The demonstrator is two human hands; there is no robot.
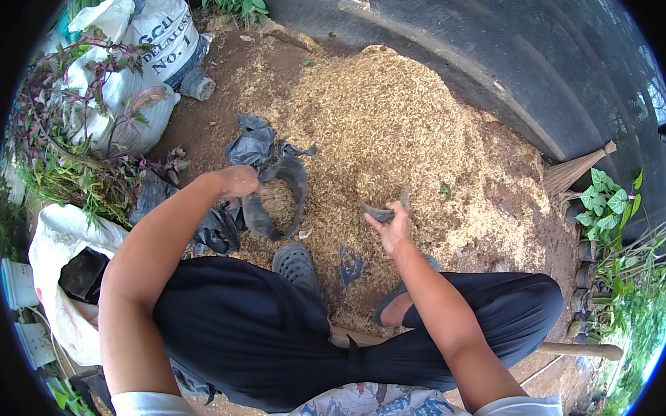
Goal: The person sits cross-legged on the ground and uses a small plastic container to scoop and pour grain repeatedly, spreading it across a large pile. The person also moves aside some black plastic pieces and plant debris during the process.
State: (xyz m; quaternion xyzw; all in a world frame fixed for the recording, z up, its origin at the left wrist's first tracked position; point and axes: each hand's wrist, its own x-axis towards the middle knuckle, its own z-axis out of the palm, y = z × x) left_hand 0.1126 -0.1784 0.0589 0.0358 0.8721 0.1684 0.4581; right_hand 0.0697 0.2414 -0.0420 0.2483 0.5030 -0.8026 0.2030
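Observation:
My left hand [240, 181] is closed at the near-left rim of a black plastic grow bag [296, 181], whose mouth is held wide. Pale husks [278, 203] show inside it. To the right, my right hand [395, 226] grips a dark grey curved piece [380, 214] that looks like a scoop, low over the husk pile [389, 124]. Its far edge shows between thumb and fingers; the rest is hidden by the hand. Crumpled black plastic bags [251, 144] lie just beyond my left hand, and more black plastic [219, 229] lies under my left forearm.
White sacks [159, 44] and purple-leaved plants [83, 107] stand at the far left. An open white sack [70, 227] is beside my left elbow. Dark netting [520, 58] curves behind the pile. A torn black scrap [352, 265] lies between my grey clogs [297, 267]. Potted plants [602, 202] line the right.

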